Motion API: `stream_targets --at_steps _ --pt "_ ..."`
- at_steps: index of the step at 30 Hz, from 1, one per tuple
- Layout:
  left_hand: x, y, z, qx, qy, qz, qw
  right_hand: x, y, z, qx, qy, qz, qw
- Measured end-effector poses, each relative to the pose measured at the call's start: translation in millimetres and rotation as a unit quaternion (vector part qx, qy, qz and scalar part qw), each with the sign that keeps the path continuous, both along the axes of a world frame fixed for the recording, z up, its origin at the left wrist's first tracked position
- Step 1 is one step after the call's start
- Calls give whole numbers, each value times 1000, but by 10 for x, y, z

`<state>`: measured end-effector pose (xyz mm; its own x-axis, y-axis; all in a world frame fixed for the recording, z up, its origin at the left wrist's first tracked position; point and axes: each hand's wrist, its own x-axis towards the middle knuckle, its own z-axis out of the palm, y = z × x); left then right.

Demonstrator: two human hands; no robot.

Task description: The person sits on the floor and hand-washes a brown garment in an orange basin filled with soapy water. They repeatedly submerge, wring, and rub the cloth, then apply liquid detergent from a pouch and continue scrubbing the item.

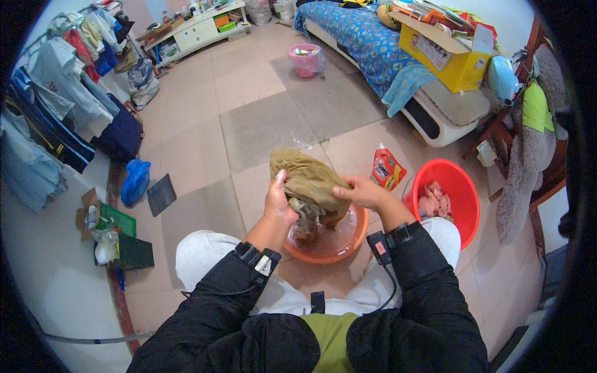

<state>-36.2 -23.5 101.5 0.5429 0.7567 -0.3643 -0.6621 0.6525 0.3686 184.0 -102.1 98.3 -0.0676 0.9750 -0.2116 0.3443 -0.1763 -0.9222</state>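
Observation:
A wet olive-brown garment [310, 177] is stretched between both hands, its lower folds hanging into an orange plastic basin [359, 240]. My left hand [278, 200] grips its left side, thumb up and with some suds on it. On the right edge, the cloth is pinched by my right hand [366, 192]. Cloudy, sudsy water [338, 240] stands in the basin between my knees. A red Omo detergent pouch [387, 167] is upright on the floor beyond my right hand. Close to my right knee, a red plastic bucket [468, 205] holds pink cloth [434, 201].
A pink waste bin [305, 60] stands ahead, near a bed with a blue patterned cover [345, 28] and a yellow cardboard box [447, 60]. Leftward are hanging clothes [60, 79], a blue plastic bag [135, 182], a dark flat mat [162, 195] and a green crate [119, 221].

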Motion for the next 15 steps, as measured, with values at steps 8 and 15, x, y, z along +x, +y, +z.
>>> stream_targets --at_steps 8,15 --pt "41 38 -115 -12 25 76 997 -547 -70 215 240 102 -203 944" --pt "279 -426 61 -35 117 -19 992 -1057 27 386 313 -250 -206 893"
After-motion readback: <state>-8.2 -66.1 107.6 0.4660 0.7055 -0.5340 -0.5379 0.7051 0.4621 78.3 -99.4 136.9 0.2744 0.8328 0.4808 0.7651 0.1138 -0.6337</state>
